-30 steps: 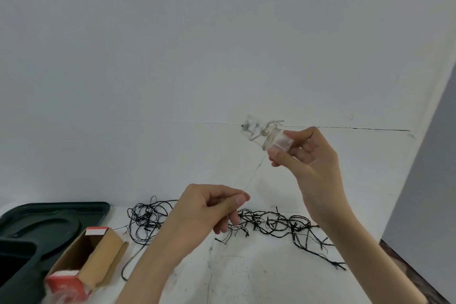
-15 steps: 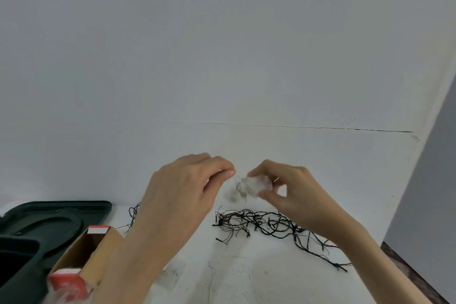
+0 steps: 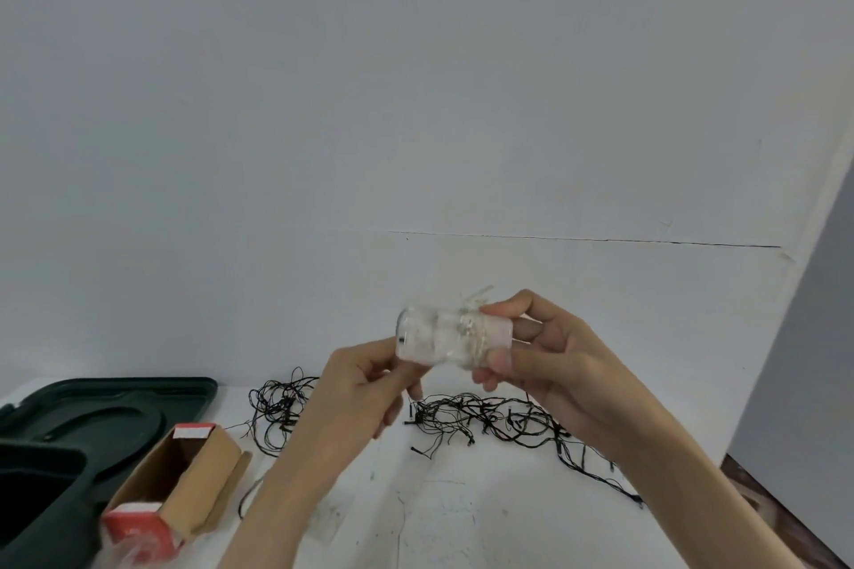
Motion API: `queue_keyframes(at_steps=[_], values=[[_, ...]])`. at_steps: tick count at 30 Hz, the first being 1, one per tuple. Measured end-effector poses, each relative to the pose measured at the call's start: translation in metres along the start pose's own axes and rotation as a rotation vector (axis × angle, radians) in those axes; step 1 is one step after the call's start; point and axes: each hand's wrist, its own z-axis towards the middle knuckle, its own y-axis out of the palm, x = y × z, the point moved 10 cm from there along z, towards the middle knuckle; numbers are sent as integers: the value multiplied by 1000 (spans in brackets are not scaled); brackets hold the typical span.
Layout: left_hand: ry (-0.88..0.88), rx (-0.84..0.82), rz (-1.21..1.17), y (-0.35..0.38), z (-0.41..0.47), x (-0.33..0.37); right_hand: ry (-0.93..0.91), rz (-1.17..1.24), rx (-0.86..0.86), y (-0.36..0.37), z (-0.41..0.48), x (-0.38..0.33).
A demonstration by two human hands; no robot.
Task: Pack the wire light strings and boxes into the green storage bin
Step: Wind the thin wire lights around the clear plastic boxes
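Spreading across the lower part of the view, a white table (image 3: 462,522) meets a plain white wall (image 3: 416,106). At the far left sits the dark green storage bin (image 3: 32,504), cut off by the frame edge, with its green lid (image 3: 115,402) lying flat behind it on the table.

A tangled black wire light string (image 3: 499,420) sprawls loose on the table along the wall, well outside the bin. One clump shows left of the hands, and the rest trails off to the right.

A cardboard box (image 3: 185,476) with red ends lies on its side just beside the bin, its far flap open.

Both hands are raised above the table, in front of the black tangle. The right hand (image 3: 550,365) grasps the right end of a small clear case (image 3: 443,337), thumb below and fingers curled over the top. The left hand (image 3: 356,397), fingers curled, pinches the case's lower left end with its thumb tip.

A thin pale wire (image 3: 473,337) is wound round the middle of the case, with a few loose ends sticking up above it.
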Motion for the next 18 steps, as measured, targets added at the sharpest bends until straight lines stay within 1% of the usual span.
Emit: queue_keyframes(at_steps=[3,6,9,13,18], values=[[17,-35,-119,11,-7,6,-18,64,92,-4,5,1],[24,-47,-167,13,-11,6,-52,100,161,-5,7,-1],[-5,-44,-208,15,-16,7,-97,54,233,-9,8,-4],[-12,-18,-94,12,-23,6,-217,-138,387,-16,3,-22],[126,28,136,6,-28,28,-346,-561,547,-23,-4,-44]])
